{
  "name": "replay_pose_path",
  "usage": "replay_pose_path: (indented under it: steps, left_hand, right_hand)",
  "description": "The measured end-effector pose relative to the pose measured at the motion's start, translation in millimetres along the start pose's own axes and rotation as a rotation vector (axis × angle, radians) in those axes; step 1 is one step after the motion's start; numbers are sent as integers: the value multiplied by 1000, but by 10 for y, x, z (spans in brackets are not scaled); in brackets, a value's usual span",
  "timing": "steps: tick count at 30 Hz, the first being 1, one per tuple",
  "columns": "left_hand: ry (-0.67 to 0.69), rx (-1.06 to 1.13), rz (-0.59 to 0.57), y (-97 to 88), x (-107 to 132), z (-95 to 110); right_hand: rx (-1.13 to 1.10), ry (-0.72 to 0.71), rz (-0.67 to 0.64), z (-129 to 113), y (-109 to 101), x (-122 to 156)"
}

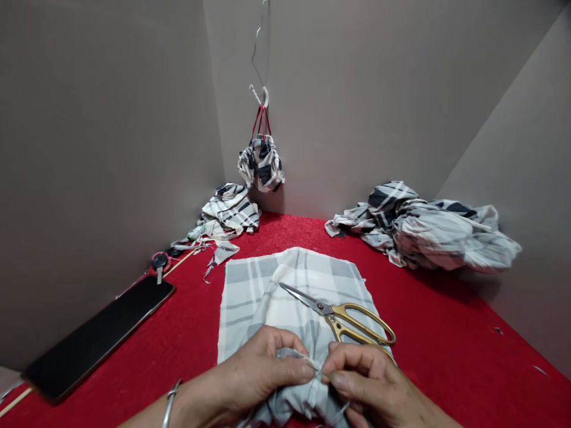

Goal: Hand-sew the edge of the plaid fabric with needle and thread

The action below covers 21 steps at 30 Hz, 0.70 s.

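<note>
Both hands meet at the lower middle of the head view over a gathered piece of grey-and-white plaid fabric [307,395]. My left hand [263,368] is closed, thumb and fingers pinching the bunched edge. Close beside it, my right hand [366,377] pinches the same edge with thumb and forefinger. A pale thread [342,410] trails by its fingers; whether a needle is between them I cannot make out. Just beyond the hands, scissors [321,306] with gold handles lie on a flat plaid cloth [247,285], their handles partly behind my right hand.
A red cloth surface [428,333] covers the table between grey walls. Left lie a black phone [102,333], a key [159,266], a thin stick [178,261] and plaid scraps [229,211]. A heap of plaid fabric [432,232] sits right. A plaid pouch [262,163] hangs behind.
</note>
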State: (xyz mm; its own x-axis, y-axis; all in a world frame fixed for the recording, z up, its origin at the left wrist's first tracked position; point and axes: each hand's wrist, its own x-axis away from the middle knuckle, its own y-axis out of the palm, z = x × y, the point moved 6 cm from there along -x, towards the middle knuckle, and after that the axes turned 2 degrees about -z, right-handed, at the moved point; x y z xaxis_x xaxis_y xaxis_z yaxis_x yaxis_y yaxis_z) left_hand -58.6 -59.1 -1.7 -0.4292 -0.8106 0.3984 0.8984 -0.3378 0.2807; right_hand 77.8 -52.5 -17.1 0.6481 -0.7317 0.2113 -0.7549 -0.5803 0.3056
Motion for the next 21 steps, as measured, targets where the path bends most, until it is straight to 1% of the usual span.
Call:
replay_pose_path:
  steps: [3,8,11,17,19,21]
  left_hand:
    - [5,-55,-5,-4,32,74]
    - [-20,-106,-5,-15,44,101]
    - [24,-143,4,-59,36,125]
    - [127,-316,-19,-185,39,241]
    - [127,-283,-50,-213,41,255]
    - [97,-194,-105,-225,43,239]
  right_hand:
    - [13,-6,8,-12,-21,9]
    - [23,-18,6,-12,-28,31]
    - [46,-30,10,-38,-24,38]
    - [82,-53,39,-152,-68,60]
    - [56,-48,37,-168,-89,73]
    - [31,-41,32,-164,-97,80]
